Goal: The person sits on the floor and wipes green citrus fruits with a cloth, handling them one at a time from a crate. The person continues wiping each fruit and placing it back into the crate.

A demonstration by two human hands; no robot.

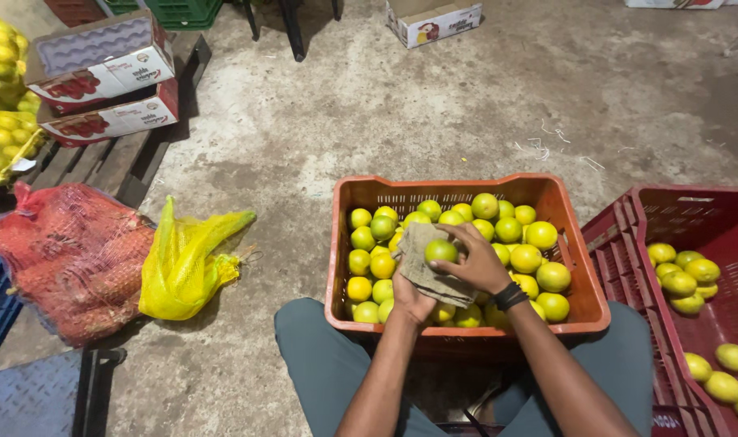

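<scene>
1. One orange crate (466, 328) sits on the concrete floor between the person's knees; it is the landmark here. It holds roughly thirty green-yellow citrus fruits, too heaped to count exactly.
2. One dark red crate (692, 218) stands just right of the orange crate, touching its corner, with about nine of the same fruits loose inside.
3. One red mesh sack (69, 255) lies well left of the orange crate, full of orange-coloured fruit.
4. One yellow mesh bag (183, 267) lies between that sack and the orange crate, mostly slack.
5. Two stacked fruit cartons (102, 81) rest on a wooden pallet far up-left of the orange crate; a third carton (432, 20) stands beyond it.
6. One brown cloth (421, 271) lies over the orange crate's middle, spread across the left hand (409, 301), which cups it from beneath, palm up and fingers partly open.
7. One green fruit (441, 250) sits on the cloth, above the crate's heap; the right hand (478, 263) curls over it, fingers closed round it.
</scene>
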